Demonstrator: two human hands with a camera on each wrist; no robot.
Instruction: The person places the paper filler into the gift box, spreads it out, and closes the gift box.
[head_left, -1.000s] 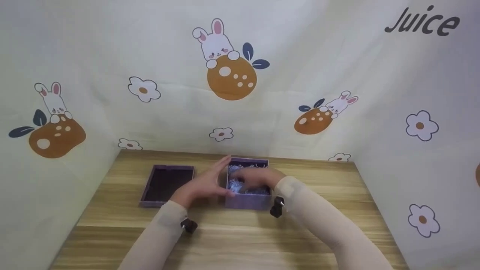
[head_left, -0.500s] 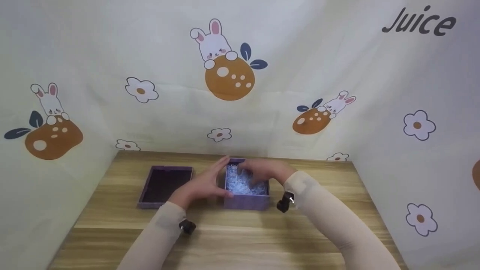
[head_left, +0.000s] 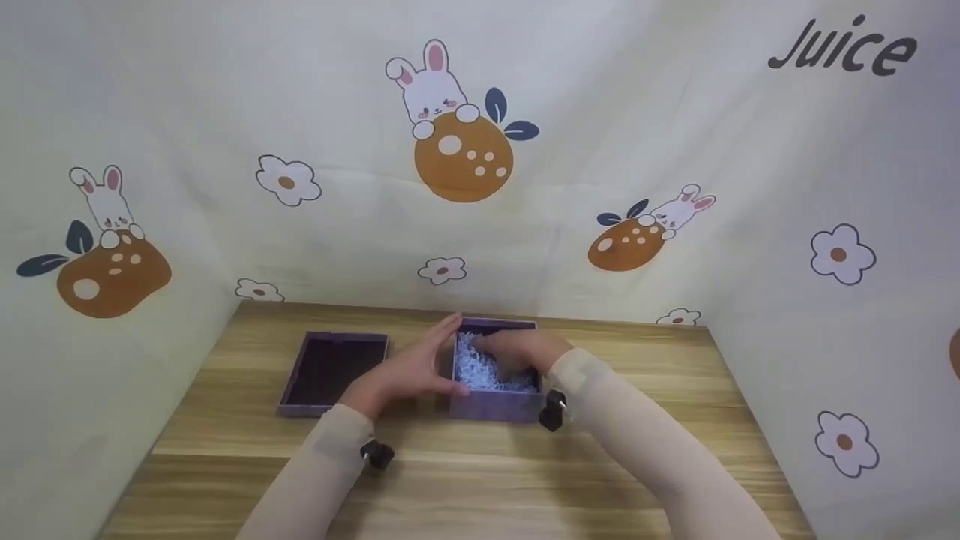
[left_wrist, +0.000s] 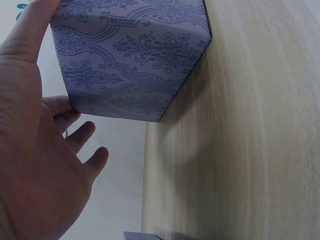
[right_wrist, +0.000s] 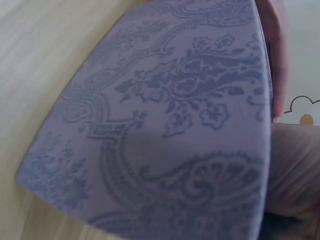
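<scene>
Standing on the wooden table, the rectangular box has its mouth upward, with pale bluish crinkled shreds inside. Those shreds look light and springy, probably paper, so a quick lift of the fingers could drag some over the rim. The right hand reaches down into them, its fingertips buried; whether they pinch anything, I cannot tell.

The left hand spreads wide along the box's left side, thumb at the near corner and straight fingers toward the far one, bracing rather than gripping. Should that light brace slip, sideways pushing inside could slide the box across the smooth-looking tabletop. The walls seem to be stiff card, flat and sharp-edged, covered in lilac with a darker paisley-like floral print; hard pressure might bow them.

Further left, near the left wrist, lies a shallow rectangular tray, purple-rimmed and dark inside; a careless sleeve could nudge it. Behind hangs soft, creased cloth printed with rabbits, oranges and flowers.
</scene>
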